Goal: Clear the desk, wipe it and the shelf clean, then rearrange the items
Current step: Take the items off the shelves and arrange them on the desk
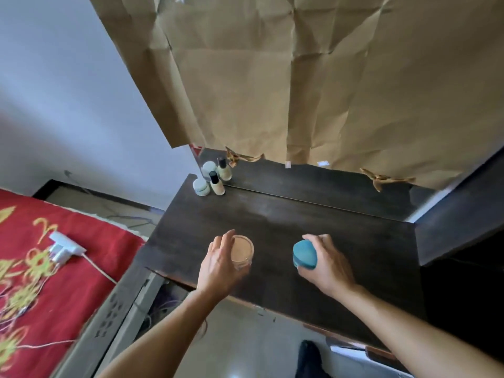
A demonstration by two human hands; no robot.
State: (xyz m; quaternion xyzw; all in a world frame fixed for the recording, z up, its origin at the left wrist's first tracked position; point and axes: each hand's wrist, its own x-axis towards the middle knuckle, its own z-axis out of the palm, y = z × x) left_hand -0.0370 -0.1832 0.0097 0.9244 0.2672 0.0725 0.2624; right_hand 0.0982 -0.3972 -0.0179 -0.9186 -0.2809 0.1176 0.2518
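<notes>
While both hands are working at the near edge of the desk (300, 214), I am logging grips: left hand (218, 264) is curling round a clear jar (242, 251) with beige contents, right hand (328, 264) is wrapping a teal jar (303, 253). A white pot (201, 186) and a bottle (217, 184) are standing far left by the mirror (200, 156). Left hand is lying nearer them, so I am expecting its jar goes first.

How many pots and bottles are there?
4: peach pot in the left hand, teal pot in the right hand, white pot and bottle in the far-left corner of the desk. Copies in the mirror don't count.
</notes>
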